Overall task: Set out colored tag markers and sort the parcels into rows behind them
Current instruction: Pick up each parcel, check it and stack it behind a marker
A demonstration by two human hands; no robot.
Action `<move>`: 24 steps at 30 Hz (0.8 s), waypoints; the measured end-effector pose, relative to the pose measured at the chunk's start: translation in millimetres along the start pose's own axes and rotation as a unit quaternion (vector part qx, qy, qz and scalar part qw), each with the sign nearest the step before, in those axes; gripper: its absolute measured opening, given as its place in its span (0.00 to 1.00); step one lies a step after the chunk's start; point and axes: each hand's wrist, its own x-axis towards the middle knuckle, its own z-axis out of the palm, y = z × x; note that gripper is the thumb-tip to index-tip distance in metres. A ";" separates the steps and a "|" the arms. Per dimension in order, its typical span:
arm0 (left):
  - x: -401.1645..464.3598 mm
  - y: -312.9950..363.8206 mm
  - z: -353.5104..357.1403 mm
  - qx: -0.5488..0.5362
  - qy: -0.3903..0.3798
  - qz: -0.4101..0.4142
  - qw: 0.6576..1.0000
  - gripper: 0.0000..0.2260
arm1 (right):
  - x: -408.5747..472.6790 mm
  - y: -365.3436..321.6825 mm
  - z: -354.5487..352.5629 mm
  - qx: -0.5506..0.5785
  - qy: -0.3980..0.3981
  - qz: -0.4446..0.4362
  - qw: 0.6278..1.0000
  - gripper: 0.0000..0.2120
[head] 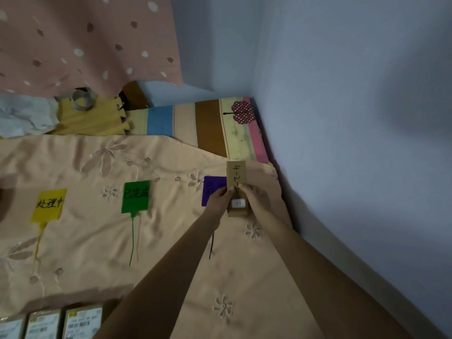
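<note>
Three tag markers lie in a line on the peach embroidered cloth (102, 241): a yellow tag (48, 204) at the left, a green tag (135, 196) in the middle, and a purple tag (210, 189) at the right, partly hidden. A small brown cardboard parcel (236, 177) with handwritten numbers and a white sticker is held over the purple tag's right side. My left hand (219, 200) grips its left edge and my right hand (256, 199) its right edge. Several more labelled parcels (83, 321) lie at the bottom left.
A grey-blue wall (354, 118) runs close along the right. A striped mattress (208, 123) lies behind the cloth. At the far left are a pink dotted curtain (85, 45), a metal ring (83, 100) on yellow foam mat, and crumpled white fabric (24, 116).
</note>
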 end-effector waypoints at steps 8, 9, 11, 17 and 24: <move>-48.4 23.4 -21.3 0.022 0.004 0.042 0.999 0.11 | -44.6 -18.6 -16.0 0.002 0.050 -0.045 0.998 0.28; -58.4 26.0 -25.7 0.019 0.005 0.047 0.999 0.08 | -56.0 -20.9 -17.1 0.018 0.047 -0.056 0.997 0.28; -77.4 29.7 -33.6 0.005 0.017 0.057 0.998 0.06 | -67.2 -21.1 -13.7 0.043 0.056 -0.083 0.994 0.24; -139.1 19.6 -68.3 0.001 0.093 0.077 0.993 0.13 | -117.8 -29.9 16.6 -0.003 0.049 -0.108 0.993 0.22; -207.4 -31.0 -137.5 -0.059 0.138 0.078 0.986 0.06 | -186.3 -7.7 69.5 0.037 -0.001 -0.136 0.990 0.13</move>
